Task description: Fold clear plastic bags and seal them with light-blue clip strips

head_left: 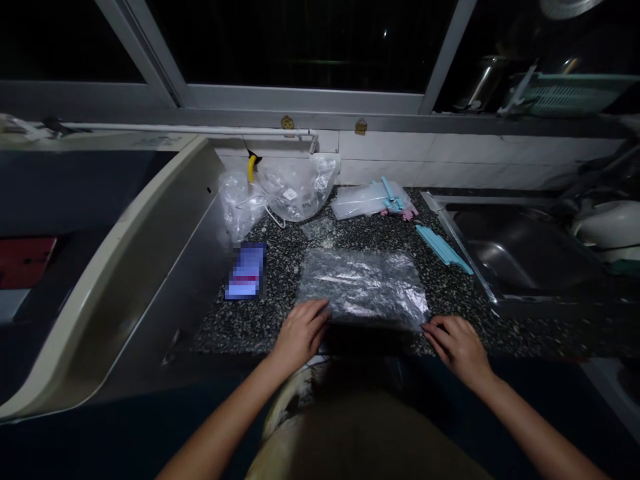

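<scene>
A clear, crinkled plastic bag lies flat on the dark speckled countertop, its near edge close to the counter's front. At the bag's near left corner is my left hand, fingers pressed together on the plastic. My right hand pinches the near right corner between thumb and fingers. Several light blue sticks lie to the right of the bag. Behind it rests a flat translucent packet with blue clips and small pink pieces on or beside it.
A lit phone lies on the left, beside a metal-sided appliance. Crumpled clear bags with a yellow piece stand against the tiled wall. A sink is at the right, below a green basket on the sill.
</scene>
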Available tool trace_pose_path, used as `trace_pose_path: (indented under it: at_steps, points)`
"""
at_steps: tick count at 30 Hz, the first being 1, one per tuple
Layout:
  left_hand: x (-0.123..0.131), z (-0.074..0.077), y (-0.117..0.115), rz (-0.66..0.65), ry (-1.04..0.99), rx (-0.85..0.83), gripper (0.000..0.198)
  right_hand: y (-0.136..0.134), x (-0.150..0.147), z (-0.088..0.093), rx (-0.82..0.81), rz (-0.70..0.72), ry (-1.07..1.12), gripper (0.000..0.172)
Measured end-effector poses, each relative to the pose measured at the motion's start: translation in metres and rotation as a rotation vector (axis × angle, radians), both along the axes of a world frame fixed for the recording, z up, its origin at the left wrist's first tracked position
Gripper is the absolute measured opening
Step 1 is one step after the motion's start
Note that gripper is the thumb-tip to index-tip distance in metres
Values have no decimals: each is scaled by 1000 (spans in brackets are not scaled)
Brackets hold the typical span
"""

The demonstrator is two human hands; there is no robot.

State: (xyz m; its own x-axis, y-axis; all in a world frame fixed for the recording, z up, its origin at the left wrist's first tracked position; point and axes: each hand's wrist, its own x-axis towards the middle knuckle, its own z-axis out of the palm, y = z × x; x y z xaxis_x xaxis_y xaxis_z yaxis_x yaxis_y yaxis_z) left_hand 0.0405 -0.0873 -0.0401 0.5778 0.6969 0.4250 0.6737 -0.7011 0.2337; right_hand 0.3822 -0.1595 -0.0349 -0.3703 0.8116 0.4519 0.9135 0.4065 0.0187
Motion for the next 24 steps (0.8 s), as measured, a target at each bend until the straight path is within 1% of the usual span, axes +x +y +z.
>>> trace_pose_path:
  at_steps: [2,4,6,8,11,13,15,17,18,20,22,24]
  points:
    - [0,-5,0,-30,10,-41,24,1,-2,1,32,10,-51,13]
    - [-2,-8,1,-8,0,-55,23,1,-4,2,52,20,-76,14]
    - [-4,-8,1,9,-11,-40,24,2,-7,6,54,36,-73,14]
    - [0,-5,-1,6,-24,-21,27,2,-12,11,49,70,-61,12]
    - [21,0,-6,-17,-27,10,28,1,-26,23,55,124,-38,10]
    - [42,2,-8,-88,43,116,22,-1,-38,29,61,150,-15,9]
    - [61,2,-10,-127,94,195,19,-4,-48,34,62,182,21,9]
    - [71,2,-9,-167,93,209,15,-6,-53,34,50,247,55,10]
    - [72,2,-8,-171,65,196,14,-6,-52,33,46,283,63,12]
    - [67,2,-7,-170,-50,166,18,-4,-44,28,44,324,52,21]
    - [54,3,-7,-202,-216,160,21,3,-29,22,51,295,28,28]
    - [37,4,-9,-272,-371,160,18,16,-12,16,35,238,35,31]
